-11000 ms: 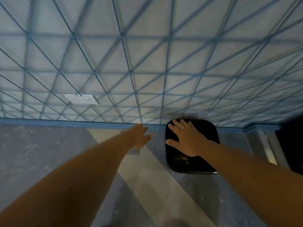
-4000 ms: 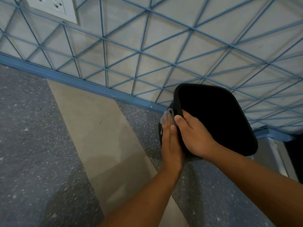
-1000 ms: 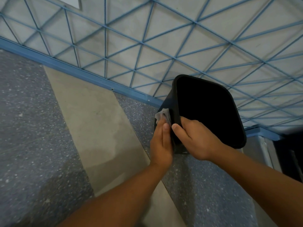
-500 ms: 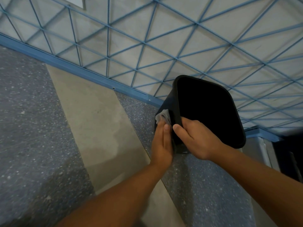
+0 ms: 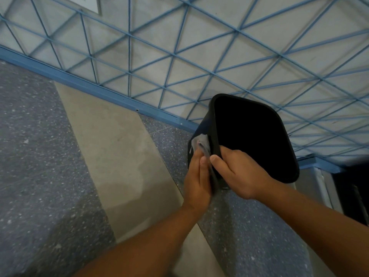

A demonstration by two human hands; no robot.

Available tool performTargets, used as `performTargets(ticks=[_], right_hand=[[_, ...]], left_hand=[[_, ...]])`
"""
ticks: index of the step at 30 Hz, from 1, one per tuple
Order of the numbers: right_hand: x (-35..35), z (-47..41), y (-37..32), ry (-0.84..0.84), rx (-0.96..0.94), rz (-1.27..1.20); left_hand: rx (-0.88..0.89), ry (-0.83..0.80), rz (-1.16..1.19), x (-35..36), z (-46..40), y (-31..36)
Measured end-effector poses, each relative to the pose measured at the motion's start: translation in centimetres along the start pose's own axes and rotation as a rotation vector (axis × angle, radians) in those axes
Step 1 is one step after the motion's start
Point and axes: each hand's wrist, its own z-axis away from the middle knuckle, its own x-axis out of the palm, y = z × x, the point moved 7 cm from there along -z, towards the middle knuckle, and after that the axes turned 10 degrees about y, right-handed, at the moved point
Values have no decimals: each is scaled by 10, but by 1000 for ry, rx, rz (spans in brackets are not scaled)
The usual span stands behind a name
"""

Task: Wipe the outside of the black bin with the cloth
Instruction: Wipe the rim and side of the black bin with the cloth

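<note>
Bin point(image 5: 249, 136) tilted on floor by wall, mouth toward camera; right hand point(image 5: 237, 172) grips near rim corner. Left hand point(image 5: 197, 176) at bin's left outer side, straight fingers point(image 5: 201, 162) pressing cloth point(image 5: 201, 143) flat. Side wall runs away from fingertips toward base; left hand nearer

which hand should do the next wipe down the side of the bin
Left. The left hand already presses the grey cloth flat against the outer side wall of the black bin. The right hand is busy gripping the rim, steadying the tilted bin.
</note>
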Motion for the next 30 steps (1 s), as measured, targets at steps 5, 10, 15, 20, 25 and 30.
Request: performTargets(ticks=[5, 10, 15, 20, 25, 30], right_hand=[[0, -1, -3, 5, 2, 9], [-2, 1, -1, -1, 23, 36], [0, 1, 0, 12, 23, 70], [-2, 1, 2, 25, 29, 97], [0, 1, 0, 21, 14, 98], [-1, 1, 0, 29, 7, 118]], left_hand=[[-49, -7, 45, 3, -9, 2], [-39, -27, -2, -1, -13, -5], [2, 23, -20, -4, -4, 2], [-90, 11, -102, -4, -26, 0], [-33, -2, 3, 1, -16, 6], [-85, 10, -64, 0, -24, 3]])
